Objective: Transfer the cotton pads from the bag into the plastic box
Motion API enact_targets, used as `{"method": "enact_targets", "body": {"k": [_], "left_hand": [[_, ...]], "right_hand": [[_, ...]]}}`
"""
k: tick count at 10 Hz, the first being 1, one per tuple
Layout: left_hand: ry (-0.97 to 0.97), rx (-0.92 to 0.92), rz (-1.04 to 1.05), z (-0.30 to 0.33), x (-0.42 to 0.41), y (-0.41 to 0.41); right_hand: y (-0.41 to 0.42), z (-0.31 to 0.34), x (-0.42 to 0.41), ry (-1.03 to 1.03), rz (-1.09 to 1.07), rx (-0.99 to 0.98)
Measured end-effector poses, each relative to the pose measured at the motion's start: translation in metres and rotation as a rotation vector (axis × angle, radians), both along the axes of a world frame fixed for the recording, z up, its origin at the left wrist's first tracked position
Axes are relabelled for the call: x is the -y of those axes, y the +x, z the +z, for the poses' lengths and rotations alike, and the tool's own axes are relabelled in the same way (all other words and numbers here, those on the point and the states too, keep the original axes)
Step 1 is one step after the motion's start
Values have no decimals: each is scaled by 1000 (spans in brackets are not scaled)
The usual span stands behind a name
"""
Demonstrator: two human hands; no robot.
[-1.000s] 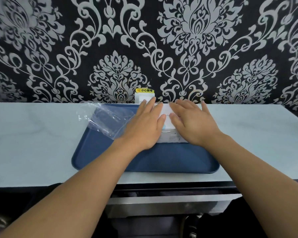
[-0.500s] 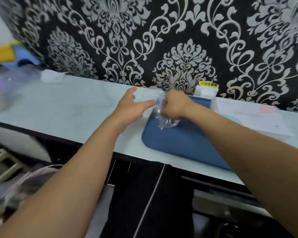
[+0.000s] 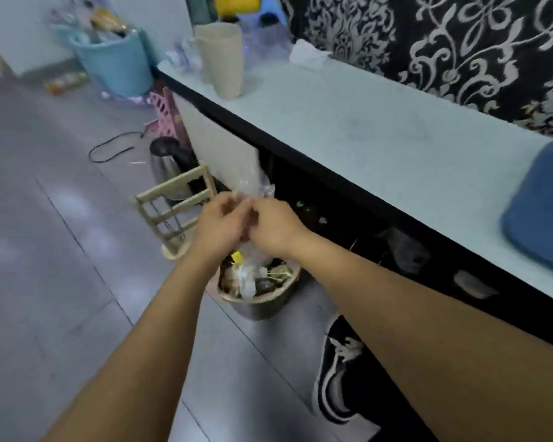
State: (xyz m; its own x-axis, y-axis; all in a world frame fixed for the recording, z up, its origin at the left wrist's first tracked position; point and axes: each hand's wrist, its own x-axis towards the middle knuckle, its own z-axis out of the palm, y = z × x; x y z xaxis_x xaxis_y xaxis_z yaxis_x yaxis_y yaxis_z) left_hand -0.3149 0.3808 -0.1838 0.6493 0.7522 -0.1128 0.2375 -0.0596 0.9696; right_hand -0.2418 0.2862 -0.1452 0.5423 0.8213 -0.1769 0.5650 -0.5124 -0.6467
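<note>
The fingers (image 3: 237,202) of both hands are curled together around a crumpled clear plastic bag (image 3: 253,183), which sticks up between the left hand (image 3: 219,223) and the right hand (image 3: 273,224); motion blur hides the exact grip. The hands hang above a round beige waste bin (image 3: 259,301) full of rubbish on the grey tiled floor, near the front edge of the pale bench (image 3: 380,129). The bag looks empty, so the transfer itself seems finished and this is likely disposal. Next, the fingers should release the bag over the bin. A blue tray (image 3: 543,205) sits at the bench's right end; the plastic box is out of view.
</note>
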Motion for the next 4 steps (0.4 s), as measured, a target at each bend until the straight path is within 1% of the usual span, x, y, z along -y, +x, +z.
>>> {"method": "enact_targets", "body": {"k": [1, 2, 3, 4], "left_hand": [[56, -243, 85, -60, -12, -22], [272, -587, -121, -103, -9, -27], [587, -763, -155, -108, -11, -23], [605, -664, 2, -74, -23, -14]], "right_hand": [[-10, -46, -11, -112, 76, -44], [-1, -72, -3, -299, 125, 62], [12, -71, 7, -328, 93, 103], [27, -31, 11, -260, 46, 105]]}}
